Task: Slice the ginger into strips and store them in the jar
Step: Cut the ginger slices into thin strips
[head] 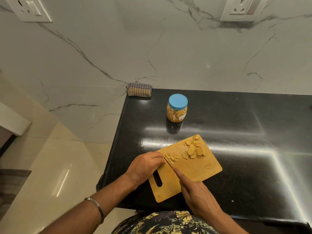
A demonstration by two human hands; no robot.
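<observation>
Your left hand presses curled fingers on pale ginger pieces on the wooden cutting board, lower centre; your right hand grips the knife, forefinger extended. The blue-lidded clear jar stands above on the black surface.

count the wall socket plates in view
2. One white socket plate sits on the marble wall at the top left, cut off by the frame edge; the other white socket plate sits at the top right. More may lie outside the view.
</observation>
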